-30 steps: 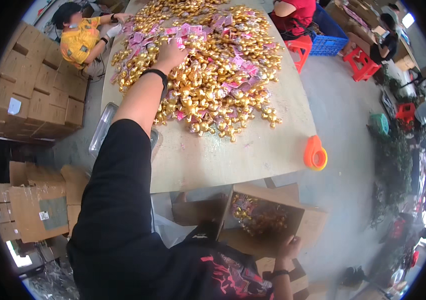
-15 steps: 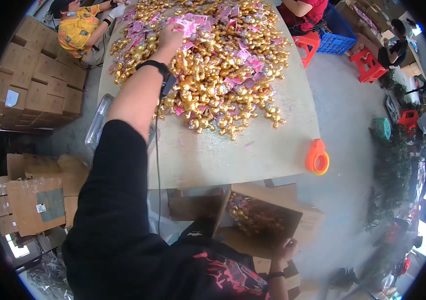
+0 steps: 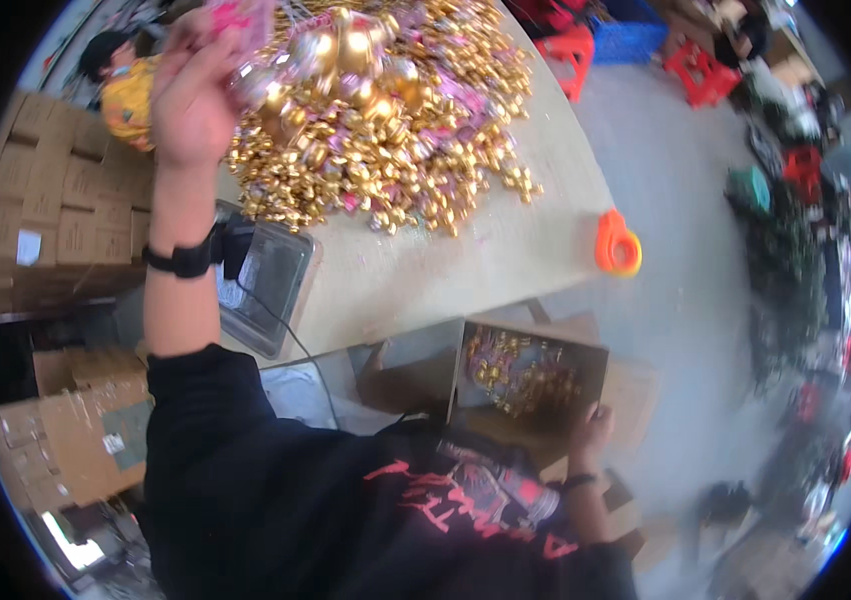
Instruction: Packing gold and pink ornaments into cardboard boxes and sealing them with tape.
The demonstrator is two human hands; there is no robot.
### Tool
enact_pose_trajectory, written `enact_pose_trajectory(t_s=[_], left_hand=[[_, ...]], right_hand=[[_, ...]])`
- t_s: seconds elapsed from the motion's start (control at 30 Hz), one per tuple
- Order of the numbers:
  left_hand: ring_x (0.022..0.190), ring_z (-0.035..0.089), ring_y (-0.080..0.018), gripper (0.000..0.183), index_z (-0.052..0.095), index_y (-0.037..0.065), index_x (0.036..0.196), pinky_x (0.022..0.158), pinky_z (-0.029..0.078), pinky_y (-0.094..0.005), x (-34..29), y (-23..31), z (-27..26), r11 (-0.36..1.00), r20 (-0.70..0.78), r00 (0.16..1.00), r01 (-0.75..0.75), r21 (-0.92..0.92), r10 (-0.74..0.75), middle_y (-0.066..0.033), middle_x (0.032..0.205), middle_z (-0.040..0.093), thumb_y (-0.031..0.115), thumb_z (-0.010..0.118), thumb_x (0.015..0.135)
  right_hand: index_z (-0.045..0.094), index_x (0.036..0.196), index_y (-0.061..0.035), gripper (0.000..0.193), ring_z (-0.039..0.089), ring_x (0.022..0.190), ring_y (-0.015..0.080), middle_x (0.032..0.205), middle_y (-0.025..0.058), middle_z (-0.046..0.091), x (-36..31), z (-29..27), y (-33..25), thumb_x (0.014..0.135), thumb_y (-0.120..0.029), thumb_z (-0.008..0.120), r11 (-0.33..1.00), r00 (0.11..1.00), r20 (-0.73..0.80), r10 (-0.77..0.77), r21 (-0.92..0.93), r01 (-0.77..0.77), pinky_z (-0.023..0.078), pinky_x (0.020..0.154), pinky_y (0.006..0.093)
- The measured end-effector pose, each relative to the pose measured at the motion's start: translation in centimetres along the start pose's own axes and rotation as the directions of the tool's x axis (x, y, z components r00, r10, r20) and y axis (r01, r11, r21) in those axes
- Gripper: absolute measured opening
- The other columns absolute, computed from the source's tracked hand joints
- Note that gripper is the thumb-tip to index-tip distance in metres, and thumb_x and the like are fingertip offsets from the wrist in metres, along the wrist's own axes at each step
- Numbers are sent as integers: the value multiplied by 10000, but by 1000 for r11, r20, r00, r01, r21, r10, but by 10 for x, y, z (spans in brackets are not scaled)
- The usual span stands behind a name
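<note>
1. Gold figurines (image 3: 354, 48), bulbous and mirror-shiny, with rounded lobes like blown balls, hang in a bunch at the left hand (image 3: 191, 105), raised above the table's far left part; its bent fingers are clenched on them near a glossy pink card (image 3: 234, 15).
2. More of the kind lie in a dense, glittering heap (image 3: 376, 165), mixed with crinkled pink and clear wrapping.
3. Below the near table edge, an open cardboard carton (image 3: 466, 415) holds a loose pile of them; the right hand (image 3: 591, 430) curls at its rim, though I cannot tell whether it grips.
4. Beneath the heap, the tabletop (image 3: 456, 275) is pale and smooth, with a clear plastic tray (image 3: 281, 290) at its left and an orange tape dispenser (image 3: 610, 243) at its right edge.
5. Around it: stacked brown boxes (image 3: 71, 185), grey floor (image 3: 661, 270), red plastic stools (image 3: 703, 75), a blue crate (image 3: 631, 42) and a co-worker in yellow (image 3: 128, 108).
</note>
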State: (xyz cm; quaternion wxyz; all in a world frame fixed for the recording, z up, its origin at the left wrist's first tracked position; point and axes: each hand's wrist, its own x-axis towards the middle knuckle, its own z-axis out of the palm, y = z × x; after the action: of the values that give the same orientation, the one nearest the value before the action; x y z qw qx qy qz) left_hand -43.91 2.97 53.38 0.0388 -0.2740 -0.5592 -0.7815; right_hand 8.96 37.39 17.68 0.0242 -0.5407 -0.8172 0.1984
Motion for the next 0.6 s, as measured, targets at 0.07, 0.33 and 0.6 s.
enact_pose_trajectory(t_s=[0.07,0.33,0.6], left_hand=[[804,577,-114,144,514,69,969,650,461,-226,-33,4,32,991,93,995,-55,124,43,-27,843,573,-56,547,905],[1094,597,-220,193,596,49,1046,927,473,-333,-253,-68,153,865,450,761,499,53,-466,-61,1057,633,16,659,866],[1075,599,-374,351,621,40,1111,959,469,-431,-307,-160,103,547,388,616,84,833,-685,-196,1134,638,205,702,812]], right_hand=[[619,906,-36,324,589,875,393,903,196,605,6,6,0,953,-346,535,999,999,-38,-12,-30,11,469,769,487],[642,931,-119,282,652,906,318,960,92,681,17,13,-10,887,-394,593,996,992,-97,76,-47,-81,506,781,438],[642,936,-89,291,650,883,339,931,137,678,8,15,-10,889,-373,595,997,997,-71,33,-68,-38,504,773,447]])
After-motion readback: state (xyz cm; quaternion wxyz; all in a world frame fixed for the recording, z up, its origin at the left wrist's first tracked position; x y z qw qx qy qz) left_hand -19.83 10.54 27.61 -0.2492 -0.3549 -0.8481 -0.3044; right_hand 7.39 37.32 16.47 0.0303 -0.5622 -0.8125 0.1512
